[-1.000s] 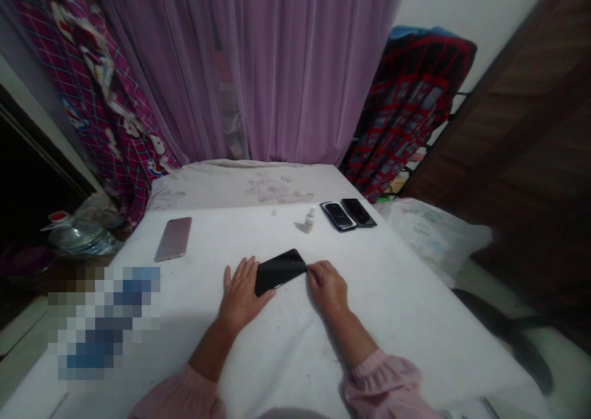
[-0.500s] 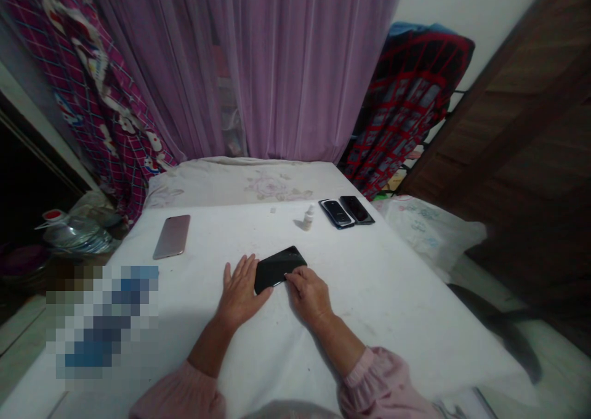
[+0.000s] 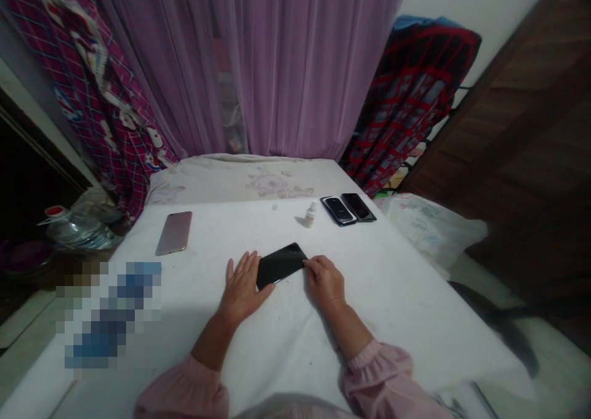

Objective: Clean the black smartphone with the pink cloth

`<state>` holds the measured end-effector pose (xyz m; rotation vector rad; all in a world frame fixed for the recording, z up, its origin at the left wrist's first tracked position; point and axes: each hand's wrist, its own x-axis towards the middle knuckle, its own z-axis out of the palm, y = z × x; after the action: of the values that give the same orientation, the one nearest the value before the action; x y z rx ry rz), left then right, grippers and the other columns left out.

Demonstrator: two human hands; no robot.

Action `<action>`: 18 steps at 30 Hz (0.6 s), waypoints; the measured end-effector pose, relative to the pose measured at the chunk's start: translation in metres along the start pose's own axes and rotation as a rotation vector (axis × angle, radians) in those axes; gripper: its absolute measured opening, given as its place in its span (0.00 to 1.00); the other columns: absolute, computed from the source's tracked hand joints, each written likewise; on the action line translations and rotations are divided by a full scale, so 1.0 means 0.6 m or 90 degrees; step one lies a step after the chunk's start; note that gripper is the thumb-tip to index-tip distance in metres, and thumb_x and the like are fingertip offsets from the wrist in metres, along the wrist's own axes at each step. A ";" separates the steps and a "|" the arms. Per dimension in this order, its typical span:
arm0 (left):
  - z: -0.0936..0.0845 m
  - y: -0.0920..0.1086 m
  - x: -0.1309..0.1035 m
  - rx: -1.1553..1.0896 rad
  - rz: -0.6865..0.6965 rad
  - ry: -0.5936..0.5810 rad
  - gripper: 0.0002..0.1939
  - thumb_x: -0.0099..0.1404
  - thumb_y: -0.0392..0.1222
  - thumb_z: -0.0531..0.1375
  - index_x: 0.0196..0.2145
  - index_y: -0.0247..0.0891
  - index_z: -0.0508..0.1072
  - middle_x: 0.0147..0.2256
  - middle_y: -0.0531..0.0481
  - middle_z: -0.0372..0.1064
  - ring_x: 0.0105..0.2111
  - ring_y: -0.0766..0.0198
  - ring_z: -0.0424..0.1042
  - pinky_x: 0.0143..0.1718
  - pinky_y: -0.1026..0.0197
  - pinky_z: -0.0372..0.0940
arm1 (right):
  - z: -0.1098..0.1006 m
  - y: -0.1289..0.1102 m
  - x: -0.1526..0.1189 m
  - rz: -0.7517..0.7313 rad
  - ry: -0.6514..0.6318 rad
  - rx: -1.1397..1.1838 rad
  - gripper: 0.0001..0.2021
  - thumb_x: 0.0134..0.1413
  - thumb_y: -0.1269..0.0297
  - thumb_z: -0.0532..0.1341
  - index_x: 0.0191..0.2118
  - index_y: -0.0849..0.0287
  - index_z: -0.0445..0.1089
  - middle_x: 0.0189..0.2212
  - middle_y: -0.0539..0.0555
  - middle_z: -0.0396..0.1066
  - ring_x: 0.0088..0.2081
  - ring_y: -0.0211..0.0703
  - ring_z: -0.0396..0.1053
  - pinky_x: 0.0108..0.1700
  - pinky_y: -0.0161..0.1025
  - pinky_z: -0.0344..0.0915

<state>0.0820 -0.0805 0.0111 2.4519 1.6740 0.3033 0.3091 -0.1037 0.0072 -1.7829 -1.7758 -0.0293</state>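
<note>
A dark, glossy smartphone [image 3: 281, 265] lies at a slant on the white cloth. My left hand [image 3: 242, 287] rests flat against its left end, fingers stretched out and thumb along the near edge. At the phone's near right corner is my right hand [image 3: 325, 279], its fingers closed in a pinch. Whatever those fingertips hold is too small and too hidden to make out. Beyond the phone stands a small white dropper bottle [image 3: 311, 215].
A rose-gold phone [image 3: 174, 233] lies face down at the left. Two dark phones, one with a silver rim [image 3: 338, 210] and one plain black [image 3: 358, 207], sit at the back right. A blurred-out blue item [image 3: 113, 314] occupies the left edge of the table [image 3: 392, 320].
My right hand has slid rightward along the phone's near edge to its corner, still pinched. My left hand keeps its place on the phone. The view has shifted slightly.
</note>
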 end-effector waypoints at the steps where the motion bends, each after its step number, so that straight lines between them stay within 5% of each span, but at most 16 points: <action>1: -0.001 0.001 0.000 -0.001 -0.002 -0.005 0.36 0.64 0.52 0.54 0.64 0.30 0.55 0.66 0.38 0.50 0.67 0.47 0.47 0.65 0.37 0.37 | 0.002 -0.007 -0.003 -0.019 -0.002 0.009 0.12 0.56 0.71 0.57 0.39 0.54 0.78 0.35 0.53 0.74 0.37 0.40 0.70 0.36 0.33 0.64; 8: 0.005 -0.003 0.000 -0.007 0.006 0.026 0.34 0.64 0.53 0.55 0.63 0.33 0.56 0.65 0.38 0.52 0.66 0.47 0.49 0.65 0.37 0.38 | 0.010 -0.048 -0.017 -0.120 -0.047 0.081 0.12 0.58 0.71 0.56 0.40 0.53 0.78 0.34 0.53 0.74 0.36 0.39 0.70 0.36 0.32 0.64; 18: 0.009 -0.007 0.000 -0.010 0.012 0.028 0.35 0.64 0.54 0.54 0.64 0.34 0.56 0.65 0.38 0.53 0.66 0.47 0.49 0.65 0.38 0.37 | 0.000 0.009 0.019 0.059 -0.016 0.023 0.11 0.56 0.70 0.58 0.38 0.53 0.78 0.35 0.51 0.73 0.37 0.40 0.70 0.36 0.33 0.63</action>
<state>0.0797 -0.0793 0.0047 2.4677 1.6600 0.3733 0.3147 -0.0932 0.0097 -1.8450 -1.6982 0.0621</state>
